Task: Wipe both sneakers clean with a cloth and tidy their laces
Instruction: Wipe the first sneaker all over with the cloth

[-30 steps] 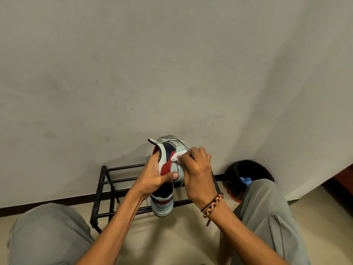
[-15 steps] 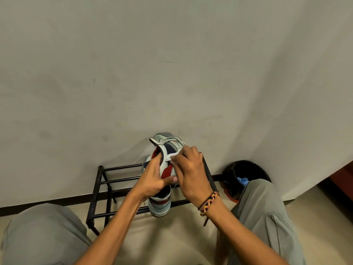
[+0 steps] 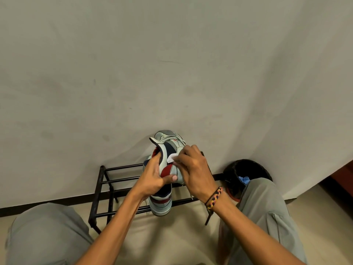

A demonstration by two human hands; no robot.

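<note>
Sneaker (image 3: 172, 150) is held up in front of the wall, above the black rack (image 3: 107, 188), toe pointing up and away. Left hand (image 3: 152, 180) grips it at the heel collar, fingers inside the opening, thumb across the red side panel. Right hand (image 3: 193, 169) pinches a small white cloth (image 3: 171, 158) and presses it onto the navy side panel. Second sneaker (image 3: 161, 202) sits on the rack just below the held one, heel toward the camera. Step in hand, as I read it: wiping the first shoe's side. Laces near the toe look loose, not tidied yet. Next: keep the heel grip firm, turn the shoe to expose unwiped panels and sole edge, then swap shoes.
</note>
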